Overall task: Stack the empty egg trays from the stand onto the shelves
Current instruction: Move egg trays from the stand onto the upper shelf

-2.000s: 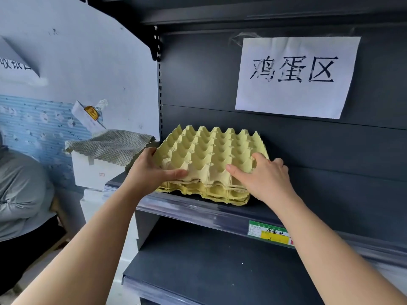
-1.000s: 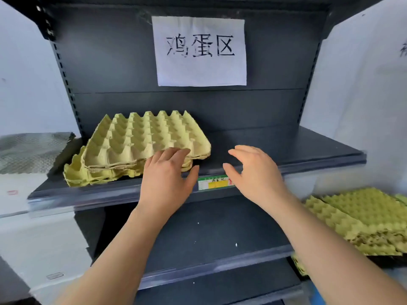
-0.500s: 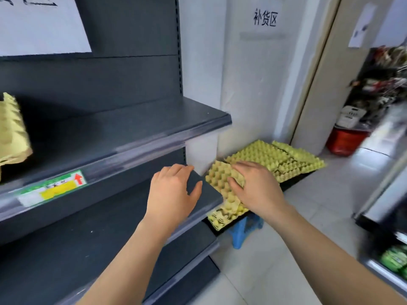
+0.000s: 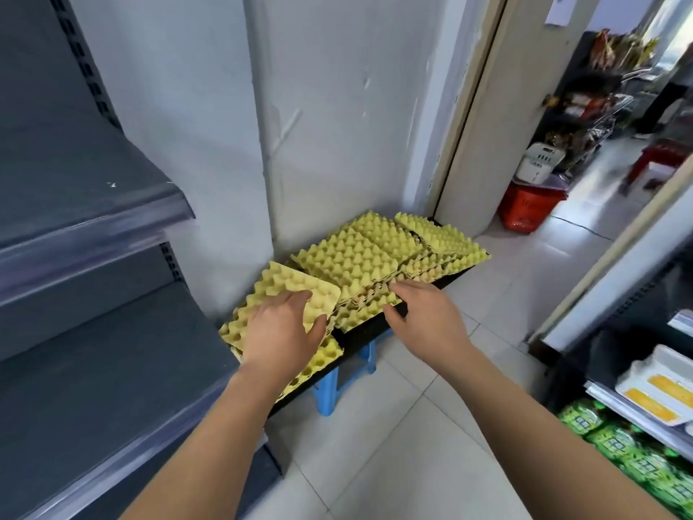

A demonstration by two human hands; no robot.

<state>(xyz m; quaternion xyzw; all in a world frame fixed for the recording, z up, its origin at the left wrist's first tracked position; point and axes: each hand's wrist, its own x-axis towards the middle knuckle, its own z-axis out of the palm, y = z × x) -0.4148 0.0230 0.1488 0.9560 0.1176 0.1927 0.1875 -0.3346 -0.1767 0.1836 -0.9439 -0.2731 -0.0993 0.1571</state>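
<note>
Progress check: we're nowhere near done. All the yellow egg trays (image 4: pixel 378 238) we can see are down on the stand (image 4: pixel 363 334) (a black board on a little blue stool (image 4: pixel 328 392)) at roughly 12 o'clock from us, tucked against the white wall. They sit in at least three overlapping piles: a near pile (image 4: pixel 288 277) at 11 o'clock, a middle pile (image 4: pixel 348 260) dead ahead and a far pile (image 4: pixel 442 238) out toward 1 o'clock. The dark shelves (image 4: pixel 93 208) run along our 9 o'clock side, and not one tray in view sits on them. So we reckon everything in sight has yet to be carried over.

Hands now. Both bare forearms reach forward and down, palms facing down. Our left hand (image 4: pixel 281 332) lies flat on top of the near pile, fingers fairly straight, thumb out toward 3 o'clock by the tray's edge. It's resting on the tray, not wrapped round anything. Our right hand (image 4: pixel 427 317) is at the front edge of the middle pile, fingers on top and thumb lower down by the rim. Whether it's pinching that edge or only touching it, we honestly can't tell. Our guess is that this is the very start of a pick-up, since no tray looks clear of its pile.
</note>
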